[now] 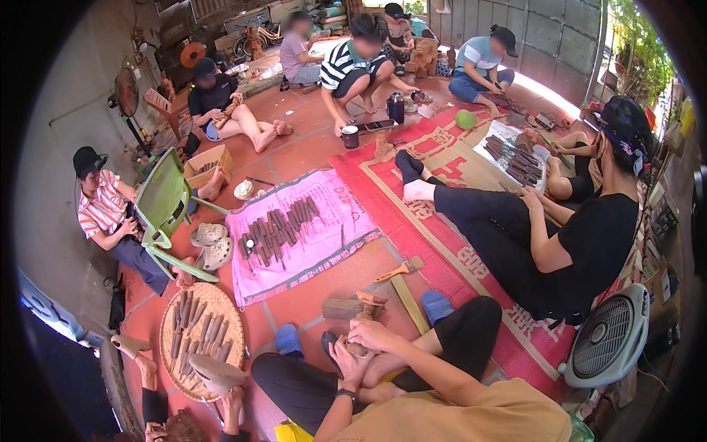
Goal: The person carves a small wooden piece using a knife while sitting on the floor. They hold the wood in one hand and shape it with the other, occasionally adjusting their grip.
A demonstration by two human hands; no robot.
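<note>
My left hand (350, 361) is closed around a small greyish-brown piece (357, 349), held low over my crossed legs. From above, my right hand (373, 336) presses its bent fingers against the same piece. Most of that piece is hidden by the fingers, so its exact kind does not show. Just beyond my hands, a wooden block (340, 309) lies on the tiles with a small reddish carved piece (371, 298) beside it. A flat brush with an orange handle (399, 269) lies farther out, near a long wooden strip (409, 303).
Chisel-like tools (272, 232) lie in rows on a pink sack (250, 287); more fill a round woven tray (228, 309) at left. Blue slippers (289, 340) flank my legs. A red mat (456, 250), a box fan (607, 335), a green chair (166, 191) and several seated people surround me.
</note>
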